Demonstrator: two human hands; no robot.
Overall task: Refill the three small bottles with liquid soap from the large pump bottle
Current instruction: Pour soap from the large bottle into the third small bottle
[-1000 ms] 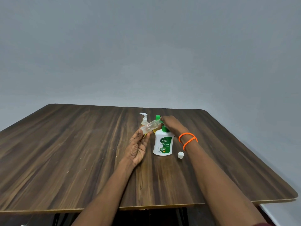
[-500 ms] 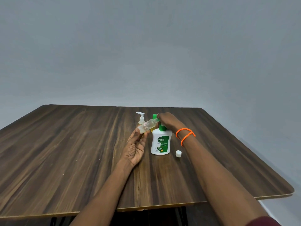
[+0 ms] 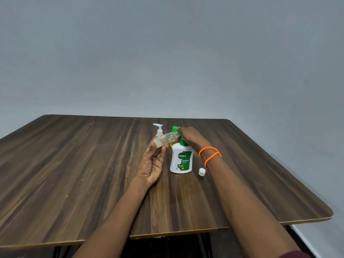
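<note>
both forearms are bare from the wrist up to near the elbow. on the right wrist sits an orange beaded band (image 3: 210, 155); it shows as two loops, one a little above the other, made of small round beads on a string. at the lower right corner, a small piece of dark maroon sleeve (image 3: 294, 254) shows on the right arm. the left hand (image 3: 151, 164) and the right hand (image 3: 189, 135) wear no gloves, and i see no rings on the fingers that show.

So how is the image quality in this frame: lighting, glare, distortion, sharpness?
Head view: soft, even light, no glare; wide-angle bowing curves the table edges; the Dettol pump bottle label reads clearly; the small clear bottle in the left hand looks slightly soft.
</note>
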